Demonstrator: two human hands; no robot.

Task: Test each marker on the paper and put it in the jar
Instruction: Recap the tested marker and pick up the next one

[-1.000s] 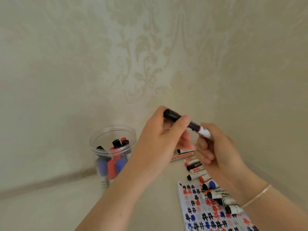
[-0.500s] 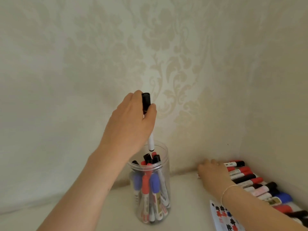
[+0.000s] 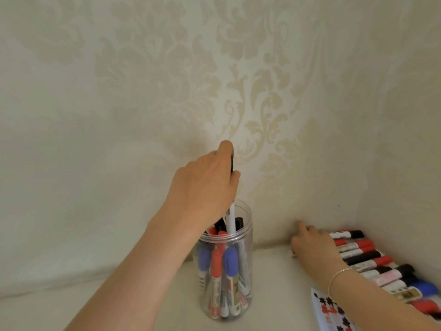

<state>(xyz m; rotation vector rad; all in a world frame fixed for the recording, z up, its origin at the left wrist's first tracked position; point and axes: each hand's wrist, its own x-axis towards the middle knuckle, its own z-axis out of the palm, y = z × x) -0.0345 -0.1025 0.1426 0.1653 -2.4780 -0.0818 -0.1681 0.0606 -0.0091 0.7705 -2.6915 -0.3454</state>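
A clear plastic jar (image 3: 248,263) stands on the pale surface, holding several red, blue and black markers. My left hand (image 3: 205,187) is above its mouth and pinches a black-capped white marker (image 3: 231,220) upright, cap up, its lower end inside the jar. My right hand (image 3: 312,247) lies on the left end of a row of markers (image 3: 367,259) at the right, fingers over them; whether it grips one is hidden. The paper (image 3: 331,314) with red, blue and black test marks lies at the bottom right under my right forearm.
Patterned beige wallpaper rises right behind the jar and meets a side wall at the right, forming a corner. The marker row runs along that side wall. A thin bracelet (image 3: 338,274) is on my right wrist.
My left hand carried the capped marker from in front of me over to the jar and lowered it, so its end now sits inside. My right hand let go and dropped onto the marker row.
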